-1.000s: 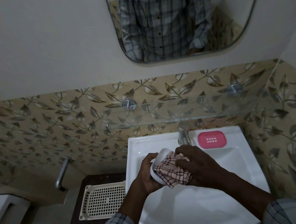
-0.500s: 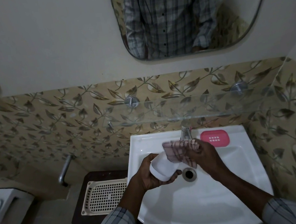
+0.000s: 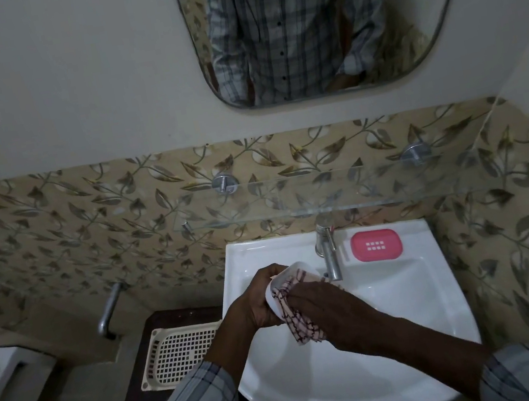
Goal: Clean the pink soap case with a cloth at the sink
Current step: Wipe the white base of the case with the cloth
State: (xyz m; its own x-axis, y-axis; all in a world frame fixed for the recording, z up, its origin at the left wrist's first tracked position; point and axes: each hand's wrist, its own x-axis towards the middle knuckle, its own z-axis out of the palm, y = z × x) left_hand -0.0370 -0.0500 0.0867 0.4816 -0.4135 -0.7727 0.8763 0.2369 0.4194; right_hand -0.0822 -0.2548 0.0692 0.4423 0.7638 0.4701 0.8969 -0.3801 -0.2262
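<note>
Cloth (image 3: 301,319) covers most of the white case half (image 3: 278,283); my left hand (image 3: 258,301) clasps it, right hand (image 3: 328,308) presses cloth in.

- Basin of sink (image 3: 398,335), lower right of centre: bare white surface, open to reach.
- Tap (image 3: 328,252) stood upright at back rim, just beside both hands.
- Glass shelf (image 3: 324,194) overhung tap, limiting headroom above it.
</note>
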